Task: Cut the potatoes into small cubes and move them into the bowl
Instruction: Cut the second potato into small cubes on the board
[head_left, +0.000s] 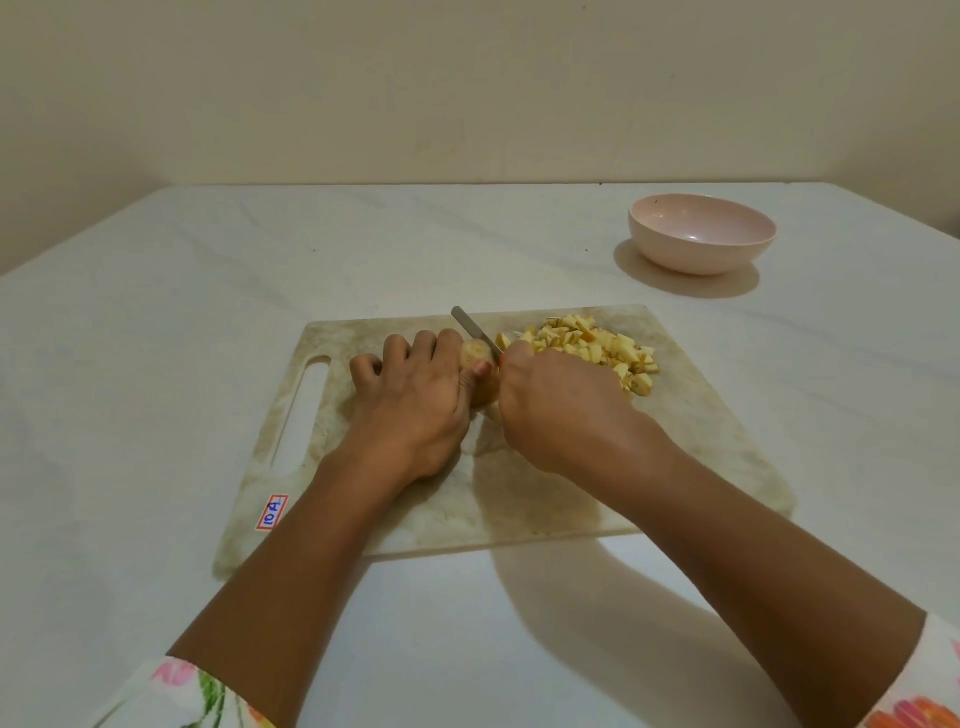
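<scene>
Potato halved on the board, cubes heaped beside it

The potato is pinned by the curled left hand; the knife is gripped in the right hand. Fingers are best kept tucked back from the blade and cuts kept even. The bowl waits well apart from the cubes.

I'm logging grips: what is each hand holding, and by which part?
The right hand grips the knife by its handle, hidden in the fist. The left hand steadies the potato piece from its left, fingers curled against it.
</scene>
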